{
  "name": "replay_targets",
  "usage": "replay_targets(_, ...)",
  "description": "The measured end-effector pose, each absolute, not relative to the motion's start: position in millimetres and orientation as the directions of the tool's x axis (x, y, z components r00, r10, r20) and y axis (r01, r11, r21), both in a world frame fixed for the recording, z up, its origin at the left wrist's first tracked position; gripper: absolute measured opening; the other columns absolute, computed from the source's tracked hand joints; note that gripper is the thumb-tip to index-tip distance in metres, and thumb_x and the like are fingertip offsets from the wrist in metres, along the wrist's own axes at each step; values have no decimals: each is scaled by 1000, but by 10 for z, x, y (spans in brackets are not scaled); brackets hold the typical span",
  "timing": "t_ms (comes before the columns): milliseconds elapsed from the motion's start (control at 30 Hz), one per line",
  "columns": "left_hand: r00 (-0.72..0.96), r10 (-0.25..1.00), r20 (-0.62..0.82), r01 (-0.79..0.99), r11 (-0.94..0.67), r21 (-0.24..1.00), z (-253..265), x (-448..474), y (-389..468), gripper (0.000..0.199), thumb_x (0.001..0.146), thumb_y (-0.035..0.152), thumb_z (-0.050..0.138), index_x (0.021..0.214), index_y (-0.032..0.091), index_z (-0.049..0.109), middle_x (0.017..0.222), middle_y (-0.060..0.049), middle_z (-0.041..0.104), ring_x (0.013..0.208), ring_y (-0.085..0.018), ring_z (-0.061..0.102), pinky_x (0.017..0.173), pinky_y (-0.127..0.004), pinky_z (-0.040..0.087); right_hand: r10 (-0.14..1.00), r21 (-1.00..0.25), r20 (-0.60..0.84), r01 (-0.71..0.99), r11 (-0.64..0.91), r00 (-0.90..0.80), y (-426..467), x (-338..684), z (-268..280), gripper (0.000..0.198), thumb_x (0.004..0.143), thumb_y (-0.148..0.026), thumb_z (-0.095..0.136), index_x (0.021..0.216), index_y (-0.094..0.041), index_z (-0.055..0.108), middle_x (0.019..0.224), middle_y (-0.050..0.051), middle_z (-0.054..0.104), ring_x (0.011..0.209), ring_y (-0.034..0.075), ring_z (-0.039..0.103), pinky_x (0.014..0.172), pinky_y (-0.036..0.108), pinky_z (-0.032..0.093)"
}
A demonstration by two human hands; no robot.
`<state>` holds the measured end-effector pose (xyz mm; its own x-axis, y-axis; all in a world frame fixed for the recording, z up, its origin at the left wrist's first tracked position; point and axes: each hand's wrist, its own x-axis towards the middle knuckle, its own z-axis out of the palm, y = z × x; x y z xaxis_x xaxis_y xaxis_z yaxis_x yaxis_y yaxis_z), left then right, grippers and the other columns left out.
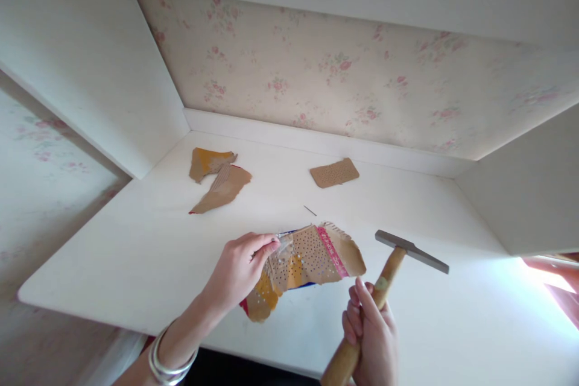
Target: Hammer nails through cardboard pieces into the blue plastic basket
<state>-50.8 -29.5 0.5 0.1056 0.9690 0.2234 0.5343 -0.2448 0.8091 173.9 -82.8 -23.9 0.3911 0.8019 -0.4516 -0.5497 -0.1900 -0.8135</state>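
My right hand is wrapped round the wooden handle of a hammer, its grey metal head raised to the right of the cardboard. A torn piece of cardboard lies in front of me, full of small punched holes, with a pink strip and yellow patches. Over its left part my left hand is closed in a pinch; what sits between the fingertips is too small to make out. Something clear and shiny shows beside those fingertips. Blue edges peek out from under the cardboard. A thin nail lies just beyond it.
Two torn cardboard scraps lie at the back left of the white table. A small rectangular piece of cardboard, dotted with marks, lies near the back ledge. White panels rise at both sides, with flowered wallpaper behind.
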Motion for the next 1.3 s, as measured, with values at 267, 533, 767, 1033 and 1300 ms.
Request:
replay_targets(267,166,969,185,581,-247,775,9,-494,-295,20,96,30,53,96,23,72,92,-3,74,84,-17,70,81,-26,55,803,-836,-416,-527,-153,426,-799,1811,-131,35,76,-35,80,77,-21,49,60,-11,46,33,-1,26,24,8,29)
replay_targets(533,122,968,218,573,-248,781,-30,-496,-294,19,96,28,54,95,22,72,95,-4,73,86,-17,69,83,-26,55,807,-825,-409,-552,-126,427,-812,1846,-42,35,78,-40,79,79,-20,50,60,-10,47,33,-1,28,24,7,32)
replay_targets(767,141,958,251,561,-286,777,-84,-499,-307,18,96,27,56,97,22,72,93,-4,73,85,-16,70,82,-26,56,811,-819,-410,-560,-126,417,-811,1852,-60,35,79,-40,78,79,-21,50,59,-11,45,32,0,27,23,8,31)
replay_targets(1033,167,932,322,542,-360,760,-123,-500,-281,15,94,20,58,96,20,73,91,-4,73,83,-15,70,79,-24,57,822,-828,-399,-545,-133,406,-814,1841,-64,34,80,-40,77,80,-22,48,59,-12,44,33,0,26,25,8,31)
replay_targets(1300,242,894,376,521,-447,727,-104,-513,-277,19,93,11,55,95,20,72,89,-3,72,83,-13,69,76,-22,58,839,-842,-406,-506,-188,364,-864,1809,-6,36,81,-40,76,78,-23,43,54,-14,39,31,0,22,24,8,27)
